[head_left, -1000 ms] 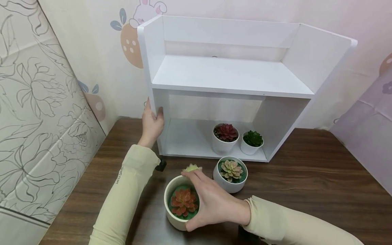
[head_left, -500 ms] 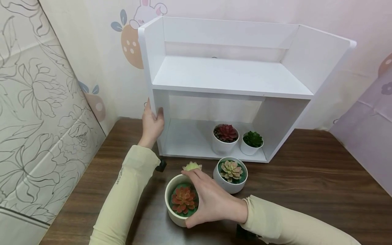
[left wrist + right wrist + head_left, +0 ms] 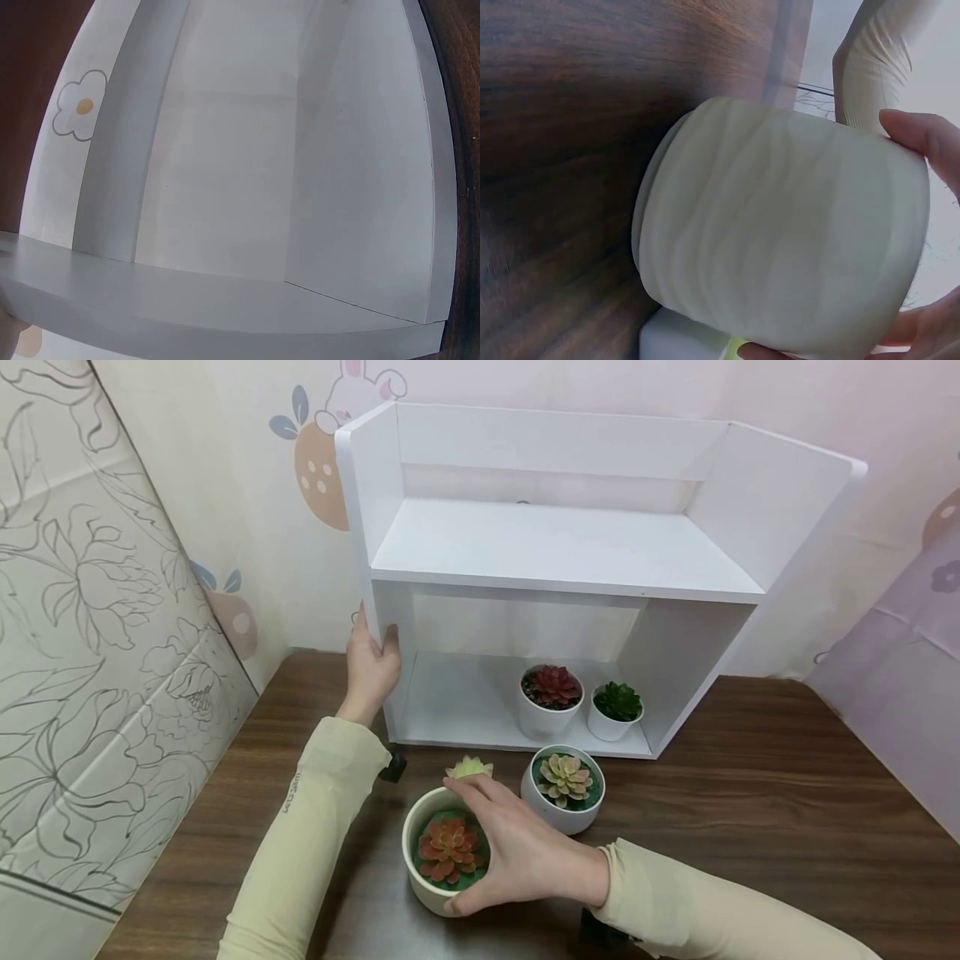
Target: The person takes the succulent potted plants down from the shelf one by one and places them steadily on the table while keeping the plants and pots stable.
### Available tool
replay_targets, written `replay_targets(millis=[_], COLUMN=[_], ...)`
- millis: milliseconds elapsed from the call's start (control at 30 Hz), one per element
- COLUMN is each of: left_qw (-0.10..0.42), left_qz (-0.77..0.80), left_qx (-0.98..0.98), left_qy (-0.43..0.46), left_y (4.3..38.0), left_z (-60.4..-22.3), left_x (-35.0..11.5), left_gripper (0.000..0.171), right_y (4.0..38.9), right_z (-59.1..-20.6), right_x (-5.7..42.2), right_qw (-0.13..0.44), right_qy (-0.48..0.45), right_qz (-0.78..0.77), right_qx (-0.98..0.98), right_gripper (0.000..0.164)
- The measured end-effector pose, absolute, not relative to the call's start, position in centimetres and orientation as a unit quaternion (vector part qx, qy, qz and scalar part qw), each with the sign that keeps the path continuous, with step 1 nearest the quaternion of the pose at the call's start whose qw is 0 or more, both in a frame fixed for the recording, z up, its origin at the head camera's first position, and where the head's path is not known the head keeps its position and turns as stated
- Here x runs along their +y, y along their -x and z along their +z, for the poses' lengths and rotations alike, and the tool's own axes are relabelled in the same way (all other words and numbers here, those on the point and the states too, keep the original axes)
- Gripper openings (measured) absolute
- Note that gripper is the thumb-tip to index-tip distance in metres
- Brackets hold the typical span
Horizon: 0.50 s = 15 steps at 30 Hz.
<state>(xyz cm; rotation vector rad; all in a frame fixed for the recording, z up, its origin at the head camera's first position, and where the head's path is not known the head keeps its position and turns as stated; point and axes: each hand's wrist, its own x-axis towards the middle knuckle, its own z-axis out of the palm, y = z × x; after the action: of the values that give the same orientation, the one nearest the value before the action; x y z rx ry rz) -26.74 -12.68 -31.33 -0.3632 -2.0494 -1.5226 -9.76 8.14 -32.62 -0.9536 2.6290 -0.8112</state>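
Note:
My left hand [image 3: 371, 670] grips the left side panel of a white two-tier shelf [image 3: 570, 547], thumb on the inner face. In the left wrist view, a sliver of that hand [image 3: 9, 334] shows at the corner beside the panel [image 3: 225, 319]. My right hand [image 3: 517, 843] holds a round cream pot [image 3: 429, 895] by its rim, thumb near and fingers far. An orange-red succulent [image 3: 448, 852] fills it. In the right wrist view, the ribbed wall of the pot [image 3: 780, 225] stands close over the wood; its far side is hidden.
A pale yellow-green succulent [image 3: 470, 767] peeks out behind my right hand, its pot mostly hidden. A white pot with a pinkish-cream succulent [image 3: 564, 817] stands before the shelf. On the lower tier sit a dark red succulent [image 3: 553, 685] and a green one [image 3: 618, 702], on a wooden table [image 3: 750, 843].
My right hand and the cream pot have shifted very slightly away from me since a second ago. The left hand keeps its place on the shelf panel.

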Motion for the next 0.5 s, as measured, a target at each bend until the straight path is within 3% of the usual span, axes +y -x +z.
replay_targets(millis=[300,500], left_qw=[0.283,0.281], left_qz=[-0.57,-0.567], left_qx=[-0.759,-0.762], left_qy=[0.139,0.139], left_y=[26.8,26.85], left_z=[-31.38,-31.5], left_x=[-12.75,-12.75], left_gripper=[0.048,0.048], right_y=[9.56,9.83], right_z=[-32.12,-31.77], right_x=[8.45,8.9], right_qw=[0.133,0.115], right_qy=[0.329,0.327], right_qz=[-0.285,-0.305], right_qx=[0.891,0.887], right_gripper=[0.107,0.101])
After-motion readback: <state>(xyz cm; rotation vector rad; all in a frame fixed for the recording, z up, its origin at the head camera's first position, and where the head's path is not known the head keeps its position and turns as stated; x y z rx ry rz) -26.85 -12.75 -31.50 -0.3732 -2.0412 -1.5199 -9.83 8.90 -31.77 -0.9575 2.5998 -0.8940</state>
